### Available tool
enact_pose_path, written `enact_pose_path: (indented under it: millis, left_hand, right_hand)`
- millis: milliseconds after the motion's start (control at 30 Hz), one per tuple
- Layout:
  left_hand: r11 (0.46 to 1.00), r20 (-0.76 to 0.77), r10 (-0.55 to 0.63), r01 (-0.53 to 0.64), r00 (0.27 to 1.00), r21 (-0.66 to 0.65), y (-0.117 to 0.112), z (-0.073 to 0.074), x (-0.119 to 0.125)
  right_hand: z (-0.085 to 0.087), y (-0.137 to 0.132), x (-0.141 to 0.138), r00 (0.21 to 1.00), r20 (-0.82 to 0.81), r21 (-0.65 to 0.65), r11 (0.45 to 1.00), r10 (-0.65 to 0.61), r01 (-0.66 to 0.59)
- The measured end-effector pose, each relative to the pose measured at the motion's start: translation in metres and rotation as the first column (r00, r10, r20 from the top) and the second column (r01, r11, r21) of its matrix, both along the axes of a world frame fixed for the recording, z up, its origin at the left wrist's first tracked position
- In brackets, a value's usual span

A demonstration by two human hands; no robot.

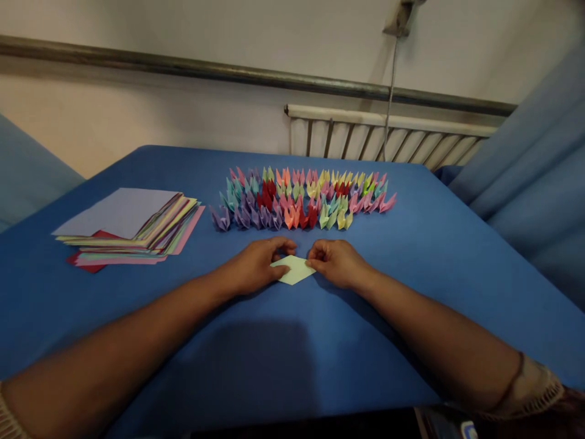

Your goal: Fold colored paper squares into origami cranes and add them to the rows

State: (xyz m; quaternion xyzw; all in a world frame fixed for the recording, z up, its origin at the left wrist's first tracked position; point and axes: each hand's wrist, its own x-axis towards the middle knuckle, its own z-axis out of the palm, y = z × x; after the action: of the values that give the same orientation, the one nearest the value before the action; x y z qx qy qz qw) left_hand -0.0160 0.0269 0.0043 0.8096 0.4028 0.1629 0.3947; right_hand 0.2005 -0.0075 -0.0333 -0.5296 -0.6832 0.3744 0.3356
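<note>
Left hand (259,263) grips the left end of a folded pale-green paper (295,272), right hand (340,263) pinches its right corner. Origami cranes (292,216) crowd the far side, paper stack (128,219) off left (decent blue tabletop (420,256) space nearer the wearer, though).

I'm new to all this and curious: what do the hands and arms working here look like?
They're a person's. The left hand and right hand wear no gloves, and no cables show on the bare forearms. At the picture's lower corners, the left sleeve shows a pale, ribbed-looking edge; the right sleeve has pale, fringe-like trim with darker cloth beyond.
</note>
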Motion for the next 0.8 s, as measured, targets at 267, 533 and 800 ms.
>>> enact_pose_path:
  millis: [267, 533, 800]
  left_hand:
    - [0.878, -0.268, -0.190, 0.286, 0.944, 0.383, -0.016, 0.010, 0.005]
    - [0.934, -0.251, -0.181, 0.246, 0.951, 0.258, -0.016, 0.003, 0.005]
    - [0.963, -0.217, -0.107, 0.155, 0.970, 0.220, -0.014, -0.001, 0.010]
  right_hand:
    - [0.008, -0.010, 0.012, 0.980, 0.200, 0.185, 0.983, -0.022, -0.015]
    - [0.016, -0.035, 0.044, 0.962, 0.167, 0.303, 0.917, 0.217, -0.260]
    - [0.042, -0.060, 0.025, 0.726, 0.643, 0.157, 0.886, 0.244, -0.436]
